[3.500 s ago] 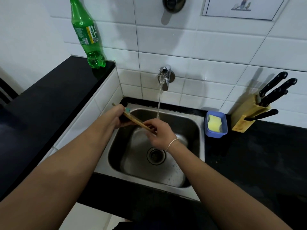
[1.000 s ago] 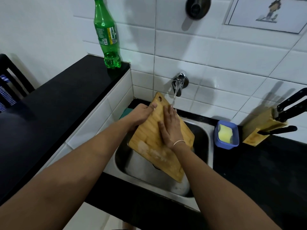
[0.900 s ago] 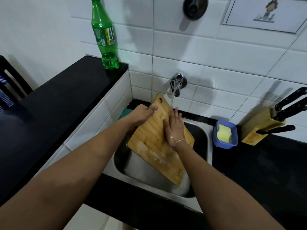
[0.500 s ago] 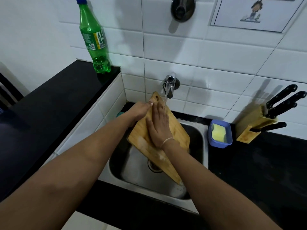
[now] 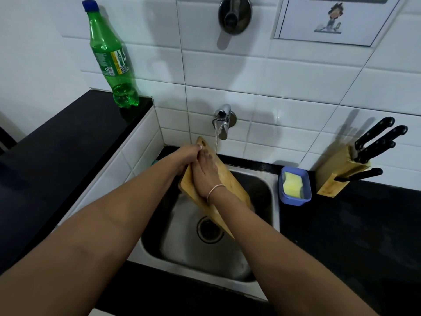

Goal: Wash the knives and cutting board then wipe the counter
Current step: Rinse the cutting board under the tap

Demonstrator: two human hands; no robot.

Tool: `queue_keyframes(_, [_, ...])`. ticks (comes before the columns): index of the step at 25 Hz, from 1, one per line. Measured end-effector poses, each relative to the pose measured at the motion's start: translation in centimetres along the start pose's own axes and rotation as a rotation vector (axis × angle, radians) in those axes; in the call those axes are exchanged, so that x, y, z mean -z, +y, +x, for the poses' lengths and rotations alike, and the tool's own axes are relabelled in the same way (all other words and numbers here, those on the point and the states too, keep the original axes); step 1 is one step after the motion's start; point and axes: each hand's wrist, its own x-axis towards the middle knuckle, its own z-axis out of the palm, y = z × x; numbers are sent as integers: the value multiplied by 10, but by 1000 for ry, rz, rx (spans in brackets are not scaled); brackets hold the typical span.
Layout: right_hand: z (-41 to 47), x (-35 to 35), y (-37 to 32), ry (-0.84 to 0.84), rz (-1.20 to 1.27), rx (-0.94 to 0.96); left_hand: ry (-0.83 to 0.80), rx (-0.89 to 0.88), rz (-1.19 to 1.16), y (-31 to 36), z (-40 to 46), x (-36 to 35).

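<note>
So the cutting board (image 5: 230,188) was propped at a slant in the sink (image 5: 274,192), top end right under the running tap (image 5: 222,120). The left hand (image 5: 186,156) gripped the board's upper edge, while the right hand (image 5: 205,172) lay flat on its face with fingers straight, apparently rubbing it (no sponge in hand; the yellow one (image 5: 292,184) sat in its blue tub). Four knives (image 5: 376,142) stood in the block (image 5: 341,172) on the bench (image 5: 364,224), so I'd guess those were done, though I couldn't tell for sure. The board wash looked midway, and wiping the bench was left.
</note>
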Motion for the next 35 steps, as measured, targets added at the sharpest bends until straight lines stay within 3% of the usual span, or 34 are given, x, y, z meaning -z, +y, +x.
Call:
queue_keyframes(7, [-33,3,40,-183,28,114,86,155,-65,-6,15,5])
queue_keyframes(16, [-66,7,157,-239,93,-392,163,166,-113,-17,3,52])
queue_keyframes(23, [-31,-8,119,-272,-62,-464,191,84,-49,-22,-19,67])
queue_keyframes(29, [-8,-11,56,-151,33,-241,122,-114,279,-34,-27,45])
queue_keyframes(35, [-11,28,48,236,173,-42,-103,-351,630,-31,-31,39])
